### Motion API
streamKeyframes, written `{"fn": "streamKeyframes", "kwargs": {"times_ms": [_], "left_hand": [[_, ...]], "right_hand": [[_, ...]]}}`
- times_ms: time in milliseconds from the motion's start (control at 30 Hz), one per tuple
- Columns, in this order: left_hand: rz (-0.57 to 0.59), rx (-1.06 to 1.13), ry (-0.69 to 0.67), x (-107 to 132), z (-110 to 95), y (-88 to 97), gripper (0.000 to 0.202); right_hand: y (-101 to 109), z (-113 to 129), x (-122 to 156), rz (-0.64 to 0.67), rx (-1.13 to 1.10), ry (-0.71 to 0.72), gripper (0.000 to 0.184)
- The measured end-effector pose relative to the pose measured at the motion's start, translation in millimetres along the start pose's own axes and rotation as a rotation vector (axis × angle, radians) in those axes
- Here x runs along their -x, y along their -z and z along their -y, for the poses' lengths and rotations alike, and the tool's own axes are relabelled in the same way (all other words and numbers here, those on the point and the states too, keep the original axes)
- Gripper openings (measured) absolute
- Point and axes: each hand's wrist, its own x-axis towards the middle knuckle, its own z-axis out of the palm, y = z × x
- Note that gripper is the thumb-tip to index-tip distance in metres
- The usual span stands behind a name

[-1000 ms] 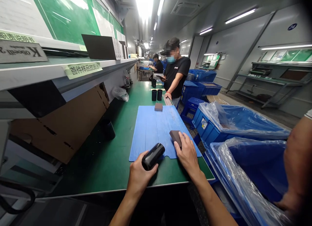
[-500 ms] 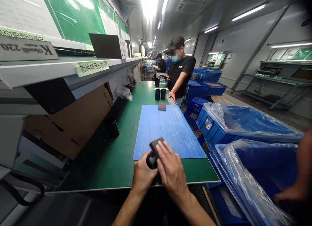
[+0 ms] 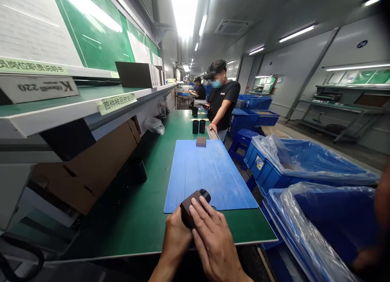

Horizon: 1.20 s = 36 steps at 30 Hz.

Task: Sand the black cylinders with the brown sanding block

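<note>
Black cylinder sits in the left hand, held above the near edge of the blue plastic sheet, and from my remote seat I can see only its round end poking out past the block. The left fingers curl up around it from below, though most of them are hidden. A dark brown sanding block lies against the cylinder's side, pinched there by the right hand, whose fingers lie slightly spread across the block and press it down. The two hands are close together, nearly touching, over the near edge of the green workbench mat.

Farther along the sheet, at its far edge, lies a second sanding block. Beyond it, two black cylinders stand upright side by side on the mat, with another black cylinder farther off. A dark cylinder stands on the left of the mat near the shelf, and a crumpled plastic bag lies farther along.

On the far right side of the bench, a co-worker in a black T-shirt rests a hand on the bench edge. Blue crates lined with clear plastic sit to my right, and a blurred hand that isn't one of the two at work shows at the right edge.
</note>
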Motion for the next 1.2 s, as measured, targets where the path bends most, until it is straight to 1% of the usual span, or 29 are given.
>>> {"fn": "streamKeyframes", "kwargs": {"times_ms": [33,133,167,233,267,300,333,367,400,467,500,533,567,633,700,733,800,867,933,1033,1133,1200], "left_hand": [[-0.011,-0.003,-0.006,-0.3,0.4,-0.1,0.034],[-0.066,-0.015,-0.031,-1.5,2.3,-0.4,0.045],[-0.052,-0.014,-0.027,-1.7,3.0,-0.4,0.046],[0.004,-0.007,-0.01,-1.6,4.2,-0.2,0.043],[0.016,-0.008,-0.007,-1.6,4.7,-0.1,0.043],[0.013,-0.013,-0.009,-1.8,4.9,0.0,0.044],[-0.004,-0.024,-0.012,-2.1,4.9,0.0,0.045],[-0.028,-0.038,-0.014,-2.7,4.6,-0.1,0.047],[-0.045,-0.052,-0.012,-3.5,4.1,-0.2,0.049],[-0.042,-0.076,0.004,-4.9,2.7,-0.4,0.05],[-0.032,-0.083,0.013,-5.4,2.1,-0.5,0.05],[-0.021,-0.087,0.018,-5.6,1.9,-0.7,0.05],[-0.014,-0.09,0.018,-5.7,2.0,-0.8,0.051],[-0.008,-0.098,0.015,-5.3,3.3,-1.0,0.052],[-0.01,-0.104,0.014,-4.7,5.2,-1.3,0.052],[-0.011,-0.103,0.016,-4.5,5.9,-1.5,0.053],[0.0,-0.089,0.025,-3.9,6.3,-1.9,0.053],[0.006,-0.078,0.032,-3.4,5.3,-2.3,0.052],[-0.004,-0.082,0.026,-3.4,3.7,-2.5,0.052],[-0.027,-0.086,0.01,-4.1,2.6,-1.9,0.05],[-0.014,-0.076,0.021,-5.3,3.7,-1.2,0.05],[-0.011,-0.079,0.016,-5.9,5.2,-1.4,0.051]], "right_hand": [[1.6,-0.8,-1.0,0.006,-0.002,-0.016,0.059],[3.4,0.4,-3.9,-0.023,-0.002,-0.16,0.054],[2.6,2.7,-4.1,-0.021,-0.012,-0.157,0.055],[-1.0,5.8,-5.0,0.011,-0.06,-0.054,0.059],[-2.9,3.7,-7.1,0.006,-0.097,-0.026,0.06],[-4.2,-2.5,-11.2,-0.014,-0.136,-0.028,0.058],[-4.4,-13.2,-17.2,-0.055,-0.172,-0.083,0.054],[-3.0,-27.8,-24.4,-0.153,-0.207,-0.209,0.047],[0.1,-44.8,-31.9,-0.204,-0.214,-0.273,0.042],[10.4,-77.9,-42.6,-0.304,-0.219,-0.349,0.043],[16.4,-90.0,-43.9,-0.346,-0.216,-0.364,0.046],[22.0,-97.1,-42.0,-0.385,-0.216,-0.377,0.048],[26.4,-98.7,-37.2,-0.414,-0.217,-0.384,0.05],[29.9,-86.4,-21.4,-0.429,-0.223,-0.384,0.051],[25.3,-59.5,-3.8,-0.396,-0.232,-0.364,0.05],[20.6,-44.0,3.2,-0.36,-0.226,-0.342,0.05],[8.9,-15.9,10.0,-0.246,-0.186,-0.275,0.053],[-1.4,1.3,5.5,-0.125,-0.122,-0.217,0.057],[-6.8,6.0,-6.3,-0.063,-0.071,-0.228,0.056],[-6.7,2.3,-19.0,-0.05,-0.039,-0.267,0.052],[-5.6,2.0,-15.0,-0.036,-0.01,-0.195,0.056],[-6.6,2.4,-10.5,-0.048,0.004,-0.201,0.058]]}}
